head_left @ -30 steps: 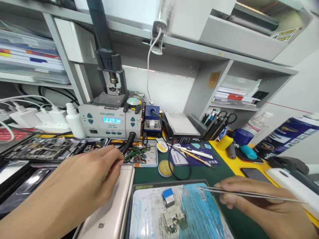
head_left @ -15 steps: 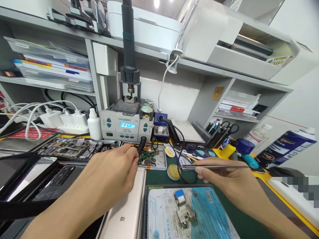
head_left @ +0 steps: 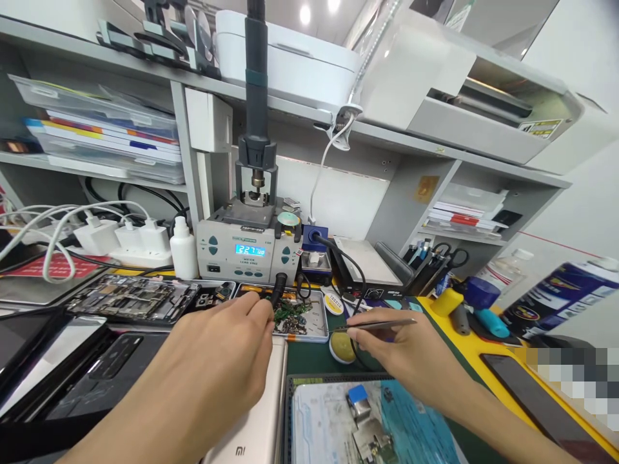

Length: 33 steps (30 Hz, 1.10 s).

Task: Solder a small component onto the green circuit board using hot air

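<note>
My left hand (head_left: 232, 351) is closed, fingers curled down beside the black cord plug (head_left: 279, 287) on the front of the hot-air station (head_left: 236, 254). Whatever its fingers hold is hidden behind the hand. My right hand (head_left: 401, 345) pinches a pair of metal tweezers (head_left: 387, 324), tips pointing left over a round tin of yellowish paste (head_left: 342, 348). Whether the tips touch the paste I cannot tell. In front lies a blue-and-white work plate (head_left: 324, 419), bearing a metal-shielded circuit board piece (head_left: 372, 441) and a small module with a blue top (head_left: 358, 401).
A tray of loose board parts (head_left: 316, 319) sits behind the left hand. A gold phone (head_left: 271, 393) lies beneath it, with dark phones (head_left: 116, 367) further left. A black cable (head_left: 355, 264) loops down near the tin. Spray can (head_left: 556, 299) and dark slab (head_left: 532, 393) stand at right.
My right hand has shifted left with the tweezers, which now slant slightly. The left hand stays by the station. The station's display has dropped from 234 to 227, and the view has shifted slightly.
</note>
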{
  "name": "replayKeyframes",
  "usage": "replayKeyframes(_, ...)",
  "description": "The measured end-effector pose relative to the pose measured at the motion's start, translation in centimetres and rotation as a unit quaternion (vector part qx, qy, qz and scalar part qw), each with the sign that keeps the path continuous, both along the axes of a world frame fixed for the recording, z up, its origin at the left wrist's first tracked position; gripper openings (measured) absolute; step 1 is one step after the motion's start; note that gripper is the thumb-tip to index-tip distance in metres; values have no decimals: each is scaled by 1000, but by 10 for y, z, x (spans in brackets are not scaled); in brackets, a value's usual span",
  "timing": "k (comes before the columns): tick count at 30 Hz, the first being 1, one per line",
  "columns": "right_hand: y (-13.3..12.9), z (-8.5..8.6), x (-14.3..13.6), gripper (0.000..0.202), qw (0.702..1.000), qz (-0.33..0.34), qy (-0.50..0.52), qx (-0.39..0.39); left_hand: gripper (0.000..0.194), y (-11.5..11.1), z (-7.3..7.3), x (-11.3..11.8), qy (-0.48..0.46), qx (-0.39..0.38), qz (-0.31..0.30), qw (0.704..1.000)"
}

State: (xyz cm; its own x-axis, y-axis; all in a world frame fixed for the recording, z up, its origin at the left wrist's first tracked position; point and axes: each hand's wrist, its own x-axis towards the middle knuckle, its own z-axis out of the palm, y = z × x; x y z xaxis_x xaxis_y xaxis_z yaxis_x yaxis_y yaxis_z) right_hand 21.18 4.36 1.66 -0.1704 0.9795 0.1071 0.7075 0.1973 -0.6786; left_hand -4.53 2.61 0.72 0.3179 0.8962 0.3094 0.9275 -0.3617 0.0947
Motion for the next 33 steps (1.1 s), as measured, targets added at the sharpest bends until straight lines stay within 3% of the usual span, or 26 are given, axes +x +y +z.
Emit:
replayKeyframes(17,11,-2,-1,24,998,-10,-20,-53,37,1,-5,0,-10,-20,-16,1000)
replayKeyframes(23,11,2,-5,23,998,-2,-41,-42,36,2,-6,0,-15,6,-36,999)
replayKeyframes(33,10,10,-8,20,993,-14,-117,-11,39,3,-11,-2,-4,-16,-33,999)
